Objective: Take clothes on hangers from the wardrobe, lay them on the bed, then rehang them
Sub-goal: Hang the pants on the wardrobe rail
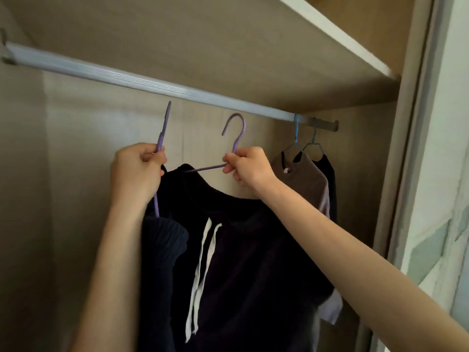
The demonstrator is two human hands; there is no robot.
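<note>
Inside the wardrobe a pale metal rail slants from upper left to right. My left hand grips a purple hanger, seen edge-on, carrying a dark ribbed garment. My right hand grips a second purple hanger at its neck; a dark garment with white drawstrings hangs from it. Both hooks are just below the rail, not touching it. At the rail's right end a brown top and a dark top hang on thin blue wire hangers.
A wooden shelf runs above the rail. The wardrobe's back panel and left wall enclose the space. A sliding door frame stands at the right. The rail is bare to the left of the hanging tops.
</note>
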